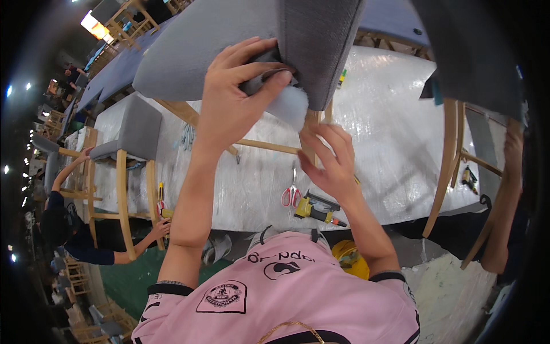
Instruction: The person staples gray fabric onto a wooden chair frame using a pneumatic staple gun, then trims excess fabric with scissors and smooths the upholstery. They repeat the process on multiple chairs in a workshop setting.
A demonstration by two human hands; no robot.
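Note:
A grey upholstered chair (189,51) stands in front of me on the worktable. My left hand (229,92) is closed on a loose dark grey fabric flap (258,82) at the chair's lower corner. White fluffy stuffing (291,108) bulges out below that flap, beside the upright grey panel (315,46). Lower and to the right, my right hand (332,160) curls its fingers round a wooden chair leg (309,150), just under the stuffing. Whether its fingertips also pinch something small cannot be made out.
Red-handled scissors (291,195) and a yellow-black staple gun (315,209) lie near the edge of the plastic-covered worktable (252,195). Another grey chair (129,129) stands left, with a co-worker (63,221) beside it. At right are another chair's legs (450,166) and another person's arm (507,195).

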